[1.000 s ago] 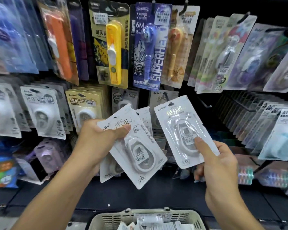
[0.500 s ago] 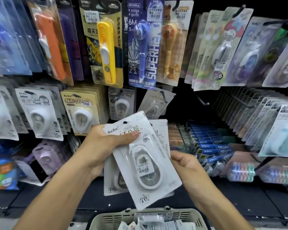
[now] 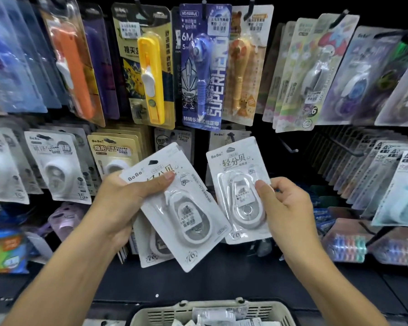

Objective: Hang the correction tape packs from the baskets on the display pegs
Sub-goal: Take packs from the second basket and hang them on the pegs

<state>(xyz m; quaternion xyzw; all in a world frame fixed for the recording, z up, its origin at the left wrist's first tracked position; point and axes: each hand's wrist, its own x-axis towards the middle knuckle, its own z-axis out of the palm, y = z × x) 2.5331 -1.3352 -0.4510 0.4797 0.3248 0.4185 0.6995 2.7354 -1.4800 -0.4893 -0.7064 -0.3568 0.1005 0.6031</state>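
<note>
Two hands (image 3: 118,205) (image 3: 290,208), three white carded correction tape packs (image 3: 181,203) (image 3: 242,189) (image 3: 151,245) held, one beige slotted plastic basket (image 3: 151,314).

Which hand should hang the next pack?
Right. The right hand pinches a single pack, held upright with its hang hole up, near the bare peg. The left hand grips a stack, tilted.
</note>
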